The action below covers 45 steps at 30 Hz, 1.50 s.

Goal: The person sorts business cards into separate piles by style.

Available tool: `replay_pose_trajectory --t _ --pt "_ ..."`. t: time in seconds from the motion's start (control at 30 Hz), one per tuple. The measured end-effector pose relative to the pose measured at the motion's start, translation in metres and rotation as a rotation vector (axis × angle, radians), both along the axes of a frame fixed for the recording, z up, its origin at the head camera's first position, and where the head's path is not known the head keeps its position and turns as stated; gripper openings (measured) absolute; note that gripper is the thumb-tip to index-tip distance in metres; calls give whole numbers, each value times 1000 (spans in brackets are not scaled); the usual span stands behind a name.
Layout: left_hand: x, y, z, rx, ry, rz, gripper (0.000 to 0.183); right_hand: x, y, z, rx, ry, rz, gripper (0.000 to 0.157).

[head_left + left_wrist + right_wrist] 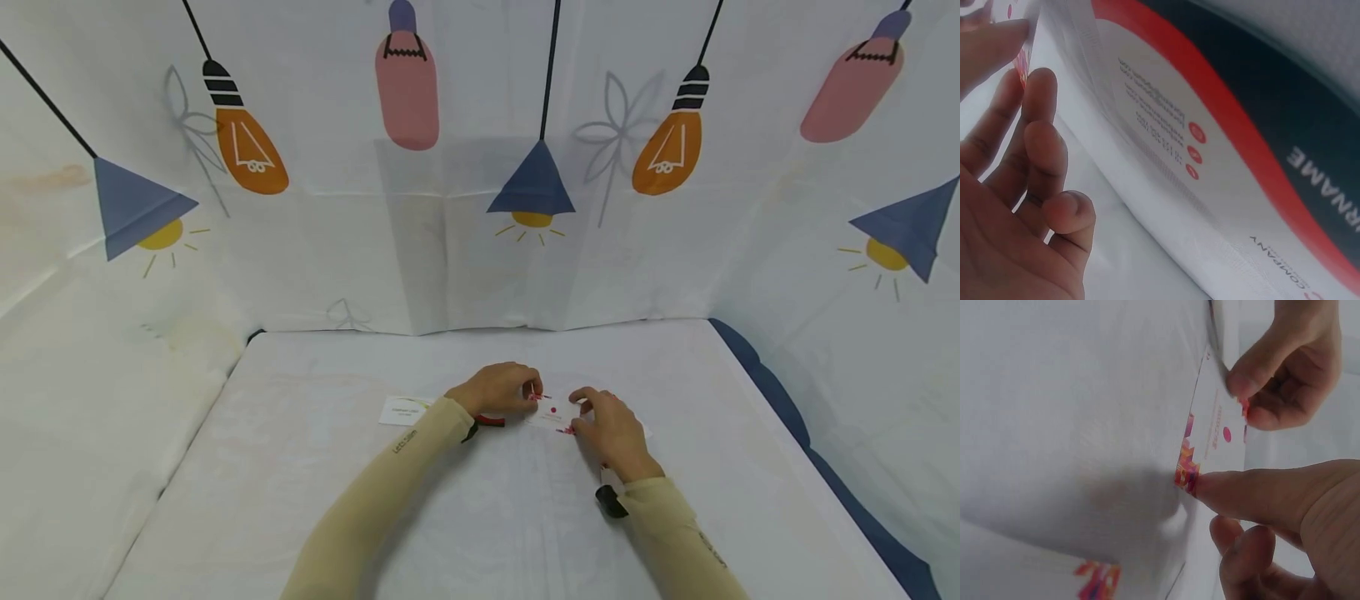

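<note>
A white business card (553,411) with a pink dot and red-purple patterned corners spans the gap between the two hands, above the table. My left hand (501,388) pinches its left end; in the right wrist view the left thumb (1250,378) lies on its face. At the opposite end my right hand (613,433) grips a patterned corner, thumb (1222,490) on the face and fingers behind. Below the left wrist lies a red, black and white business card (1166,119), partly covered by the arm in the head view.
Left of the left wrist, another white card (401,411) with a yellow-green curve lies on the white-covered table (480,517). A card with a similar red-purple corner (1041,565) lies near the right wrist. Printed white sheets (465,267) hang around the table's back and sides.
</note>
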State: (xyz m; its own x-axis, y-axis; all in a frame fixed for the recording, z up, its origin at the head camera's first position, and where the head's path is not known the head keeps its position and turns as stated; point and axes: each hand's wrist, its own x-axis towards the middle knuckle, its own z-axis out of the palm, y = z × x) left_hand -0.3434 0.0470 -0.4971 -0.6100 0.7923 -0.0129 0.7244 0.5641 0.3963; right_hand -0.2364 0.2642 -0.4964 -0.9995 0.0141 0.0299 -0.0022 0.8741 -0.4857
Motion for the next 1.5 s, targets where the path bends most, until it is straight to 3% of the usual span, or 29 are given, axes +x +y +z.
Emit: replay_pose_trajectory --t 0.33,0.57,0.93,1.27,1.5 --pt "1 -2 -2 -23 21 74 16 -19 7 0 -40 -21 123 34" --pt "0 -2 -5 -46 33 80 17 -25 8 -2 -32 -46 147 35" --pt "2 -1 -6 -100 29 97 17 -23 5 -5 -10 -94 98 29" --pt "1 -2 -5 -73 4 112 13 -15 5 -6 -43 -15 45 32" --pt "1 -3 -6 -40 5 114 20 0 17 1 -12 9 -28 44"
